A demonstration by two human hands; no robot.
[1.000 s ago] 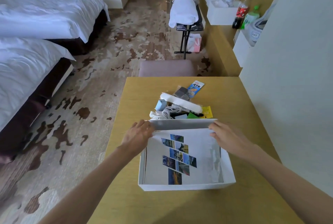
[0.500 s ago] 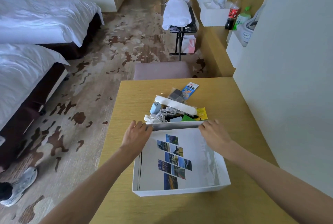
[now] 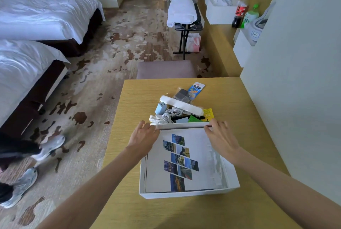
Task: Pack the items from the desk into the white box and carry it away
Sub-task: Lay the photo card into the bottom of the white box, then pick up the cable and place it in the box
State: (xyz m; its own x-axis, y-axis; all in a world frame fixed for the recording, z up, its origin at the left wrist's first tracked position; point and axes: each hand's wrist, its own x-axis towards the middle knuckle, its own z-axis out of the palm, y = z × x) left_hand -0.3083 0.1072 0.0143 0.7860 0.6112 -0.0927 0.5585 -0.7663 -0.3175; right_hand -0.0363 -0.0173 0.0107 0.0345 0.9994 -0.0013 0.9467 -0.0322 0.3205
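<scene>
A white box [image 3: 184, 194] stands open on the wooden desk [image 3: 138, 99]. Inside it lies a white book [image 3: 203, 155] with a photo collage on its cover. My left hand [image 3: 143, 136] and my right hand [image 3: 221, 136] grip the book's far corners, and its far edge looks slightly raised. Loose items lie just behind the box: a white tube [image 3: 181, 105], a blue charger [image 3: 160, 108], a white cable [image 3: 170, 114], a grey item in a clear bag [image 3: 181, 94], a blue snack packet [image 3: 196, 88] and a yellow packet [image 3: 208, 113].
A padded stool [image 3: 166, 69] stands at the desk's far edge. A white wall [image 3: 295, 81] runs along the desk's right side. Beds stand on the left, and a person's sneakers [image 3: 49, 147] are on the carpet there. Farther back is a folding rack with white cloth [image 3: 182, 9].
My hands stay on the book's far corners while its far edge sinks toward the box. A person's feet in sneakers have stepped in at the left.
</scene>
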